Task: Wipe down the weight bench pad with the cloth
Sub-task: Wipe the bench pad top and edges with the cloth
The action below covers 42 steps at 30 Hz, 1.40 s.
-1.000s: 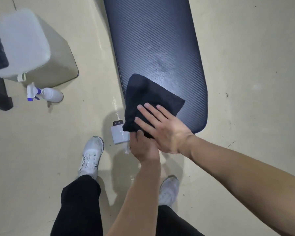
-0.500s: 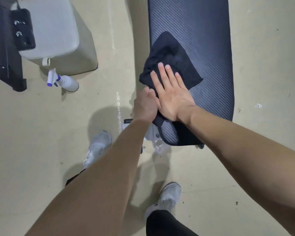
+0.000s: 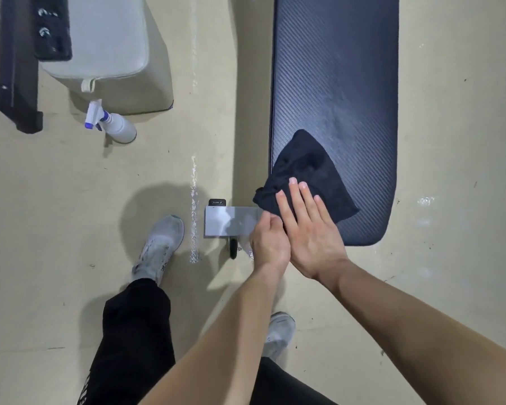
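Now: your right hand [image 3: 310, 238] lies flat, fingers straight, pressing the black cloth [image 3: 301, 168] onto the bench pad [image 3: 333, 68] at its near left edge. Your left hand [image 3: 270, 244] curls beside it; its grip cannot be told.

We get one head view, steeply down, near: bench [image 3: 333, 83] upper right, floor [image 3: 70, 200] left.

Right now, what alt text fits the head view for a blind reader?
A right hand presses a black cloth on the near end of a dark bench pad; the left hand is curled beside it at the pad's edge.
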Motion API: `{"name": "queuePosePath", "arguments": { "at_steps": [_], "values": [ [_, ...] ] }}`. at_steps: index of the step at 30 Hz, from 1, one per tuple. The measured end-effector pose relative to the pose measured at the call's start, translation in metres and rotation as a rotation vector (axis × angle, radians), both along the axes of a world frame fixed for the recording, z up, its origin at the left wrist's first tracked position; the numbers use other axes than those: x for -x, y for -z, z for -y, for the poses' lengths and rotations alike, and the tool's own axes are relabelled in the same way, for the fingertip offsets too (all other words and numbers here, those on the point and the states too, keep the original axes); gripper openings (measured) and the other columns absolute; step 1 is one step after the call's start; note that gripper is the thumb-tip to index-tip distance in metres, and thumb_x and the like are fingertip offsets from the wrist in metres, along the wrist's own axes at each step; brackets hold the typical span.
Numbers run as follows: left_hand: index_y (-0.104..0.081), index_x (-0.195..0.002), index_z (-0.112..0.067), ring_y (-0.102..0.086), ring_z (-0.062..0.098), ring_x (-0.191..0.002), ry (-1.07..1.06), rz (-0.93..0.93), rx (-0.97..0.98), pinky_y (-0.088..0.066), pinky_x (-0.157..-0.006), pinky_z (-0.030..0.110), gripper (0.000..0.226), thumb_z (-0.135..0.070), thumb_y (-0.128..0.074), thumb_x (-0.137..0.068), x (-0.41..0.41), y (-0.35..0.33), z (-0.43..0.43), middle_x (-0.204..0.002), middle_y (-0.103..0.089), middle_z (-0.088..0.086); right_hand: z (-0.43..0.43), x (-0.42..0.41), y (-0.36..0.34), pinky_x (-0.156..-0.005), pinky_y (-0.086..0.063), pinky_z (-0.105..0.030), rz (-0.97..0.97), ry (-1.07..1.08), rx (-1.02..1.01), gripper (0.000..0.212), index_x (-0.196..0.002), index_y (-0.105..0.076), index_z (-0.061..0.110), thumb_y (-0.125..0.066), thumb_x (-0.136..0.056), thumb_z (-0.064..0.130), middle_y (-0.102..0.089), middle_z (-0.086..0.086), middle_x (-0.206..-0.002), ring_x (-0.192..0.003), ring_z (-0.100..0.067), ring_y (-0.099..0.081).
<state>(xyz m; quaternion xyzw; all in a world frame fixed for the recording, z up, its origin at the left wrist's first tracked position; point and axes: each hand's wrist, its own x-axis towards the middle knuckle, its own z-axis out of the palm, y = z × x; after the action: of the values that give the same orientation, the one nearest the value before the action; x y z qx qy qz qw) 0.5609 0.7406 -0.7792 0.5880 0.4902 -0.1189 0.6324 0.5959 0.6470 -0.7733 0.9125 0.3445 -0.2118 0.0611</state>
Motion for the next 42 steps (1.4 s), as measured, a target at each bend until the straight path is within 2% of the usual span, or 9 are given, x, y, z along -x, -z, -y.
{"name": "queuePosePath", "arguments": {
  "at_steps": [3,8,19,25,29,31,34,39,42],
  "values": [
    [-0.044,-0.068,-0.025,-0.049,0.021,-0.074,-0.025,0.034,0.004,-0.041,-0.076,0.038,0.033,-0.018,-0.038,-0.099,-0.027,0.0,-0.015,-0.07,-0.052,-0.004,-0.019,-0.032,0.002,-0.125,-0.007,-0.05,-0.015,0.048,-0.003,0.078,-0.158,0.012,0.008,-0.034,-0.098,0.029,0.02,-0.021,-0.165,-0.154,-0.036,0.014],
    [-0.038,-0.064,-0.018,-0.04,0.015,-0.061,0.085,0.094,-0.059,-0.033,-0.064,0.032,0.036,-0.012,-0.039,-0.099,-0.095,0.007,-0.058,-0.063,-0.045,-0.004,-0.062,-0.089,0.008,-0.126,0.002,-0.049,-0.007,0.139,-0.009,0.08,-0.156,0.021,0.009,-0.031,-0.1,0.034,0.03,-0.02,-0.162,-0.152,-0.034,0.023],
    [-0.05,-0.072,-0.018,-0.065,0.034,-0.099,0.283,0.067,-0.024,-0.052,-0.092,0.043,0.028,-0.014,-0.038,-0.097,-0.273,0.024,-0.139,-0.107,-0.068,0.02,-0.143,-0.25,0.003,-0.125,0.005,-0.048,-0.026,0.244,0.07,0.086,-0.155,0.023,0.011,-0.037,-0.098,0.034,0.035,-0.016,-0.161,-0.151,-0.032,0.026],
    [-0.061,-0.12,0.003,-0.061,0.039,-0.114,0.306,0.133,0.028,-0.05,-0.099,0.046,0.035,-0.012,-0.036,-0.101,-0.364,0.017,-0.179,-0.122,-0.064,0.024,-0.181,-0.346,0.005,-0.125,0.005,-0.047,0.011,0.314,0.073,0.075,-0.155,0.024,0.014,-0.025,-0.103,0.035,0.032,-0.013,-0.163,-0.152,-0.029,0.024],
    [-0.06,-0.084,-0.008,-0.061,0.03,-0.081,0.279,0.086,-0.013,-0.05,-0.081,0.036,0.028,-0.016,-0.037,-0.097,-0.346,0.016,-0.177,-0.089,-0.067,0.011,-0.182,-0.336,0.006,-0.125,0.003,-0.048,0.017,0.346,0.058,0.074,-0.155,0.025,0.012,-0.023,-0.105,0.038,0.031,-0.013,-0.163,-0.152,-0.029,0.024],
    [-0.05,-0.065,-0.015,-0.048,0.022,-0.064,0.325,0.08,-0.063,-0.037,-0.066,0.032,0.033,-0.016,-0.039,-0.096,-0.313,0.013,-0.17,-0.07,-0.056,0.003,-0.173,-0.31,0.005,-0.125,0.004,-0.048,0.021,0.339,0.049,0.073,-0.155,0.025,0.013,-0.022,-0.104,0.038,0.031,-0.013,-0.163,-0.152,-0.03,0.024],
    [-0.05,-0.054,-0.012,-0.049,0.025,-0.062,0.367,0.017,-0.161,-0.035,-0.061,0.03,0.041,-0.025,-0.05,-0.093,-0.262,0.011,-0.159,-0.057,-0.053,0.001,-0.154,-0.255,0.002,-0.126,0.003,-0.048,0.014,0.337,0.006,0.072,-0.157,0.021,0.015,-0.021,-0.104,0.039,0.028,-0.014,-0.164,-0.153,-0.03,0.022],
    [-0.069,-0.104,-0.022,-0.062,0.015,-0.093,0.125,-0.088,-0.208,-0.044,-0.087,0.023,0.016,-0.029,-0.061,-0.092,-0.198,-0.002,-0.135,-0.099,-0.068,-0.008,-0.133,-0.169,-0.009,-0.126,-0.004,-0.048,-0.027,0.416,-0.042,0.08,-0.161,0.002,0.016,-0.043,-0.098,0.036,0.011,-0.015,-0.168,-0.156,-0.03,0.01],
    [-0.068,-0.111,-0.02,-0.062,0.024,-0.102,0.098,-0.08,0.036,-0.047,-0.093,0.032,0.028,-0.031,-0.046,-0.098,-0.182,-0.004,-0.113,-0.105,-0.069,-0.001,-0.116,-0.15,-0.025,-0.116,-0.033,-0.048,-0.048,0.433,-0.113,0.066,-0.148,-0.04,0.015,-0.055,-0.09,0.041,-0.032,-0.015,-0.158,-0.146,-0.034,-0.029]
  ]
}}
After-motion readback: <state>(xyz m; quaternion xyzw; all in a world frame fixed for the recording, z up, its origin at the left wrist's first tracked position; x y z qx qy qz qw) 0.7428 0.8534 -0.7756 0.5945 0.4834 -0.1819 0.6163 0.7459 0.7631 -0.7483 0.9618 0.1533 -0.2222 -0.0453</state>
